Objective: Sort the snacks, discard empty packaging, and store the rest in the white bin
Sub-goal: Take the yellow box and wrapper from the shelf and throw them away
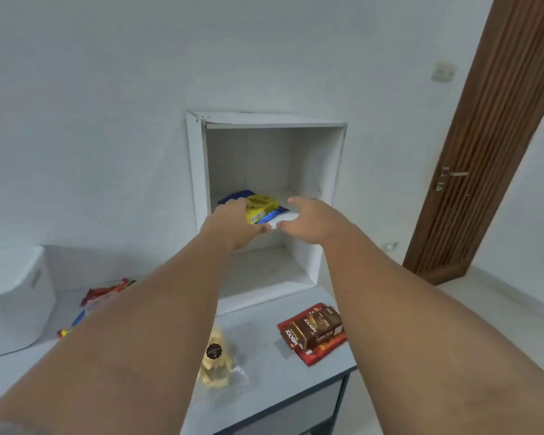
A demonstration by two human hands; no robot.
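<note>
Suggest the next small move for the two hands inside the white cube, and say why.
Probably grip the yellow pack and blue pack and draw them out onto the table. The left hand touches the yellow pack, the right hand is open beside the blue pack, and both packs lie inside the cube, apart from the white bin.

Both forearms are bare, and so are the left hand (233, 222) and right hand (307, 219) (a grey smudge at the left arm's near end is too blurred to name).
</note>
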